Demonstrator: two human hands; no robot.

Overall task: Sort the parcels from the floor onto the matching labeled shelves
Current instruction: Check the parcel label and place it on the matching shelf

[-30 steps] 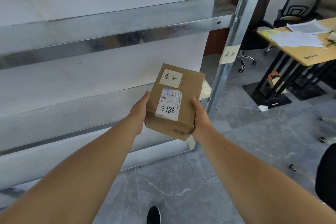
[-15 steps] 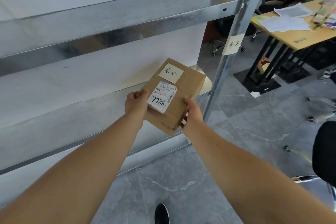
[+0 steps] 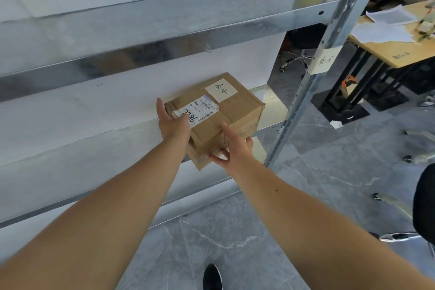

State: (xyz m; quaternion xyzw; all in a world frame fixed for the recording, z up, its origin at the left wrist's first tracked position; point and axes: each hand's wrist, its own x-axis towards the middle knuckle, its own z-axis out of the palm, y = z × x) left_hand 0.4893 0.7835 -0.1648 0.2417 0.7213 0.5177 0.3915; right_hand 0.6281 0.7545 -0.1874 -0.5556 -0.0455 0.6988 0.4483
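Head view: cardboard parcel (image 3: 219, 115) lying on the metal shelf (image 3: 70, 148), far end pushed toward the white wall, near corner hanging past the shelf's front lip. On the parcel's top, a pale handwritten note (image 3: 220, 90) and a white shipping label (image 3: 200, 110) with a barcode and marker digits. Left hand (image 3: 173, 125) laid flat against the parcel's left side and top edge, fingers extended, partly covering the shipping label. Right hand (image 3: 235, 148) spread against the near right face, fingers splayed and pressing the cardboard, thumb toward the bottom corner. Both hands touching the parcel, neither curled around it; the two hands apart, with the parcel between them. Just right of the parcel, a slanted perforated upright post (image 3: 329, 54) of the rack, carrying a paper tag (image 3: 324, 61) with handwriting that looks the same as the parcel's note. Above, a second metal shelf (image 3: 164, 30), bare and reflective. Beyond the post, a wooden desk (image 3: 404, 52) with loose papers (image 3: 386, 28) scattered on top, standing on dark legs. Below, grey marbled floor (image 3: 235, 231), and a dark shoe (image 3: 211, 276) near the bottom edge between the two bare forearms.
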